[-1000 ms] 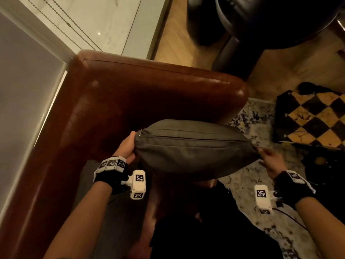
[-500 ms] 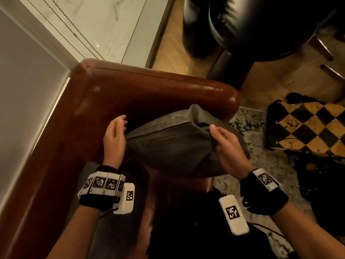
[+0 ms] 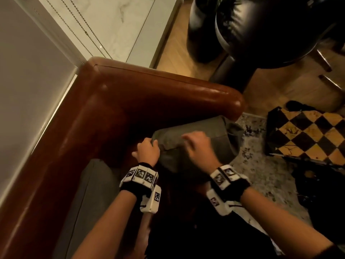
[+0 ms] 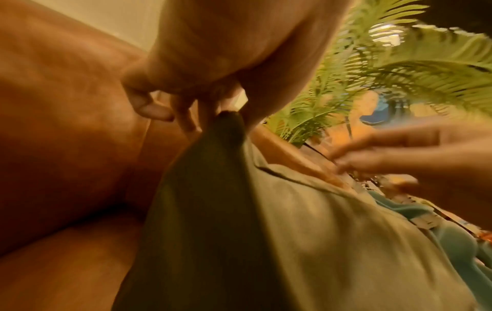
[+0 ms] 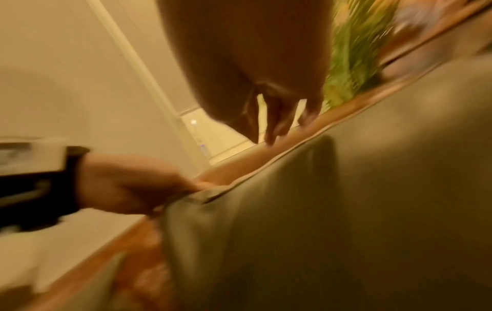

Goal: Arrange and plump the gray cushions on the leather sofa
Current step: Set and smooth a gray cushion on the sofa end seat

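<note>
While we look for brands or readable writing, we find none; only black-and-white square code markers show on the two wrist bands [image 3: 142,175], and they spell no words. We count two gray cushions. One gray cushion [image 3: 196,144] stands in the end corner of the leather sofa [image 3: 78,139], leaning against the armrest [image 3: 186,90]. Our left hand [image 3: 147,151] pinches its near upper corner, the fabric peak caught between thumb and curled fingers [image 4: 157,109] in the left wrist view. Our right hand [image 3: 197,146] sits on the cushion's top edge, blurred; the right wrist view shows its fingers [image 5: 277,124] fairly straight and pointing down along the seam, gripping nothing we can make out. A second gray cushion [image 3: 89,199] lies on the seat against the sofa's back. Beyond the armrest we see one black planter [image 3: 261,34] holding a green fern [image 4: 386,69], and one black-and-yellow checkered item [image 3: 306,135] on the patterned rug [image 3: 261,176].
</note>
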